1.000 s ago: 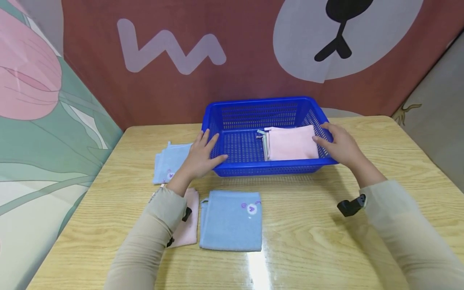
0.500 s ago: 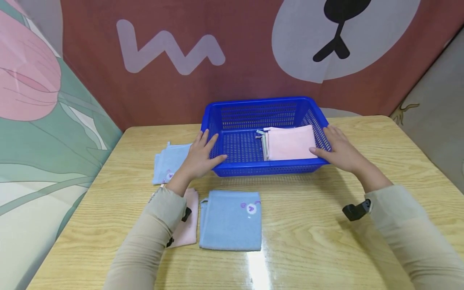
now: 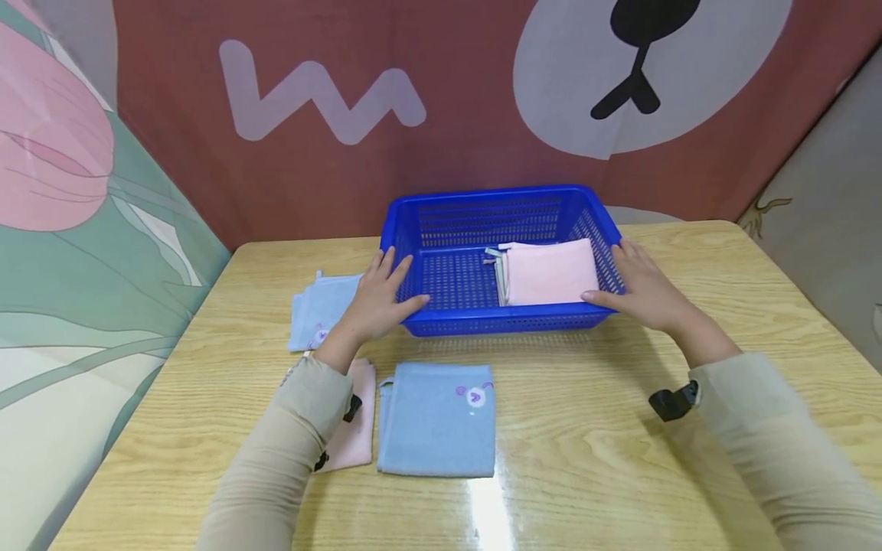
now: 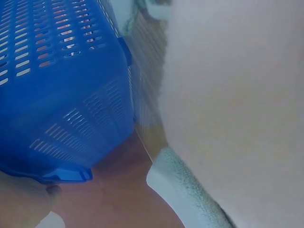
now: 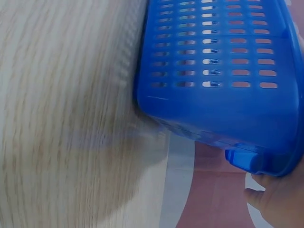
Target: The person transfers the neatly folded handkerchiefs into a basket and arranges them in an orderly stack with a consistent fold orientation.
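A blue plastic basket (image 3: 496, 312) with slotted walls stands at the back of the table. My left hand (image 3: 377, 302) rests on its left end, fingers spread and straight over the rim, thumb towards the front edge. My right hand (image 3: 651, 295) grips the basket's right front corner, thumb over the front rim and fingers along the outside. The right wrist view shows those fingertips (image 5: 254, 194) at the rim's outer edge. Inside, at the right, lies a stack topped by a folded pink towel (image 3: 551, 272), with paler edges showing at its left side.
A folded blue towel (image 3: 437, 421) with a small bear face lies in front of the basket. Left of it, a pink towel (image 3: 354, 436) is partly hidden beneath my left sleeve. More light blue towels (image 3: 320, 310) lie behind. A patterned cloth wall (image 3: 331, 176) stands close behind the basket.
My right hand has shifted from the right rim outwards round the corner, its thumb now over the front rim. The left hand, basket and towels hold their places.
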`<state>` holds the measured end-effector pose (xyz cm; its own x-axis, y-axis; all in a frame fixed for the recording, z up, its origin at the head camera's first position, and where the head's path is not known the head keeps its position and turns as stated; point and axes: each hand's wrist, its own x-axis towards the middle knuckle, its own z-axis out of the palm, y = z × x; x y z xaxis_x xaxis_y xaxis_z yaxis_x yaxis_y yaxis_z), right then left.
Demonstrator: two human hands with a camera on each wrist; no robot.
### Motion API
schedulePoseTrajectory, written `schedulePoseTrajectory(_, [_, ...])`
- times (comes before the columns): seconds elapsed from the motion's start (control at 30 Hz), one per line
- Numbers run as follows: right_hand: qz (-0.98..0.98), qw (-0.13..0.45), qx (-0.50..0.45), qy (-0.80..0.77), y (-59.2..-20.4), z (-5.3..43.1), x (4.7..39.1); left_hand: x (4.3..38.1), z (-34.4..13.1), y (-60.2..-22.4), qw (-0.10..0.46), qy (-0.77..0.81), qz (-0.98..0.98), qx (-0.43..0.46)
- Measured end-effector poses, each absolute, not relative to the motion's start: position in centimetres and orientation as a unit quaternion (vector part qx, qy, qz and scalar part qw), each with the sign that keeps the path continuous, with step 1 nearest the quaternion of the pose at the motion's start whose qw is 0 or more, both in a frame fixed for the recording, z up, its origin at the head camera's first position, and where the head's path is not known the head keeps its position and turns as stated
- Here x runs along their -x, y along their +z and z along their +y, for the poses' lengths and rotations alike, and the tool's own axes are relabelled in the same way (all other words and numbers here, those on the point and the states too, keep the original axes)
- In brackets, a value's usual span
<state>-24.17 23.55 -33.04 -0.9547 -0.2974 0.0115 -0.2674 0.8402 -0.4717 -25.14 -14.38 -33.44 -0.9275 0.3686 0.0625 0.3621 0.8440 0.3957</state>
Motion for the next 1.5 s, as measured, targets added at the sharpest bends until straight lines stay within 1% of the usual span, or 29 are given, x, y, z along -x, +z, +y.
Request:
schedulePoseTrajectory(0.23, [0.965,0.011,0.144,-0.217,-33.2,23.5,24.0,25.1,-14.3,-33.3,0.008,0.203,0.96,-0.192])
schedulePoseTrajectory(0.57, [0.97,0.015,0.134,-0.203,-33.1,23.2,24.1,25.1,-14.5,-33.2,0.017,0.211,0.959,-0.189])
schedulePoseTrajectory(0.83, [0.968,0.02,0.122,-0.218,-33.2,23.2,23.8,25.1,-14.6,-33.3,0.02,0.227,0.954,-0.193])
schedulePoseTrajectory(1.17, [0.965,0.014,0.109,-0.236,-33.4,23.1,23.6,24.9,-14.7,-33.3,0.032,0.257,0.945,-0.2])
schedulePoseTrajectory(1.27, [0.965,0.014,0.105,-0.24,-33.4,23.1,23.5,25.0,-14.7,-33.2,0.039,0.262,0.943,-0.204])
schedulePoseTrajectory(1.5, [0.965,0.015,0.107,-0.238,-33.3,23.1,23.6,25.5,-15.2,-32.6,0.078,0.303,0.929,-0.197])
